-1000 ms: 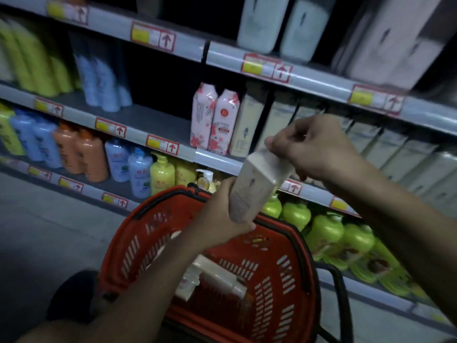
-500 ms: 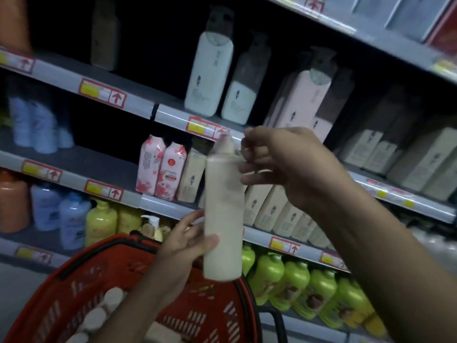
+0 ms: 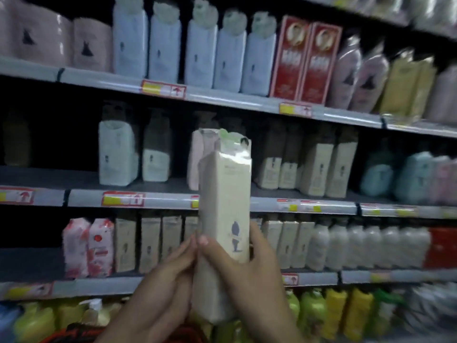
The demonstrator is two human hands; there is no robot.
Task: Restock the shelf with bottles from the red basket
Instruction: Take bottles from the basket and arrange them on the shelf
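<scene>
A tall cream bottle [image 3: 223,194] with a clear-wrapped pump top stands upright in front of the shelves. Both hands grip its lower part. My left hand [image 3: 160,290] wraps the left side, and my right hand [image 3: 249,276] wraps the right side with the thumb across the front. Behind the bottle top runs the middle shelf [image 3: 173,199], where similar cream bottles [image 3: 319,167] stand to the right. Only a sliver of the red basket [image 3: 74,334] rim shows at the bottom edge.
White pump bottles [image 3: 116,154] stand left of centre on the middle shelf, with dark room further left. The top shelf holds white bottles and red boxes [image 3: 306,60]. Cream and pink bottles [image 3: 87,246] fill the lower shelf; yellow and green bottles [image 3: 336,310] line the bottom.
The bottle has risen from above the basket to the height of the middle shelf. My right hand has moved from the bottle's top to its lower part. The view has tilted up.
</scene>
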